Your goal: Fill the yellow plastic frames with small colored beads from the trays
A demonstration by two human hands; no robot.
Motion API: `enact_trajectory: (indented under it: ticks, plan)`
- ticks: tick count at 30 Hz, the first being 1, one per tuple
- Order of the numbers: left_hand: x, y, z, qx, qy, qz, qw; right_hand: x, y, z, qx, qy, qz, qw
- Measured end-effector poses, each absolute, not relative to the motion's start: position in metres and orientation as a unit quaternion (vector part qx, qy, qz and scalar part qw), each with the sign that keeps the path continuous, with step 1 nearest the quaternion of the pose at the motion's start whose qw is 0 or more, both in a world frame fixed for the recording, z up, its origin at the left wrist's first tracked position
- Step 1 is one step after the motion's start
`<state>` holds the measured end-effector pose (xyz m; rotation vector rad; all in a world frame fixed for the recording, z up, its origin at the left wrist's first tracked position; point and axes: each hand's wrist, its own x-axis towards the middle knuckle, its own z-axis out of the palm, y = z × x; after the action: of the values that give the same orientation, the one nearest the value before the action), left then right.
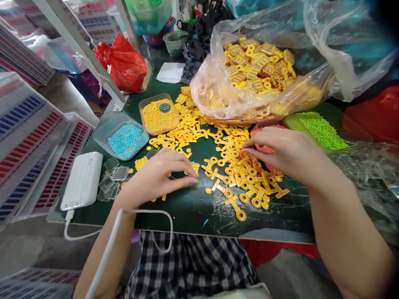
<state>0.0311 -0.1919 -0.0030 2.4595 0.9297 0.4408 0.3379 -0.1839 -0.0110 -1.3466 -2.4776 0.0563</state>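
White plastic marks the far left of the dark green table point(187, 222): a power bank point(82, 180) near the edge, with clear flat pieces point(119, 173) scattered just right of it. Farther back stand blue beads point(124, 137) and yellow beads point(158, 116), each in a shallow tub.

The left hand point(166, 170) hovers low near the middle, thumb and forefinger tips close together. A small yellow piece point(195, 167) shows just beyond them; whether they grip it, I cannot tell.

Loose yellow parts point(237, 170), bars with ring ends, spread from the middle towards the right, before a clear bag point(324, 37) bulging with more. They look light, stiff and rather slick; the narrow bars are probably the weak point, so the ring or the broad end seems the best hold, with little squeeze.

The right hand point(280, 149) is over the coral beads point(262, 148), beside the parts, its thumb and fingertips drawn together; I cannot tell if anything is pinched there. Such beads would roll and scatter easily. Green beads point(324, 128) lie farther right.
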Motion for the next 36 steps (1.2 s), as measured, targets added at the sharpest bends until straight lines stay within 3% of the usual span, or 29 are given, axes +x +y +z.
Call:
enact_trajectory:
  ticks: [2,6,14,22,36]
  plan:
    - [0.033,-0.198,-0.004,0.896,0.329,0.16,0.252,0.33,-0.185,-0.01,-0.453,-0.874,0.042,0.173]
    - [0.03,-0.198,-0.005,0.89,0.367,0.202,0.181,0.3,-0.192,-0.009,-0.403,-0.892,0.081,0.188]
    - [0.022,-0.168,0.006,0.896,0.391,0.184,0.104,0.238,-0.201,-0.034,-0.362,-0.92,0.059,0.139]
    - [0.016,-0.159,-0.028,0.913,0.366,0.113,0.14,0.231,-0.197,-0.058,-0.388,-0.896,0.117,0.18]
    - [0.018,-0.163,-0.042,0.91,0.361,0.059,0.197,0.237,-0.196,-0.068,-0.408,-0.874,0.116,0.237]
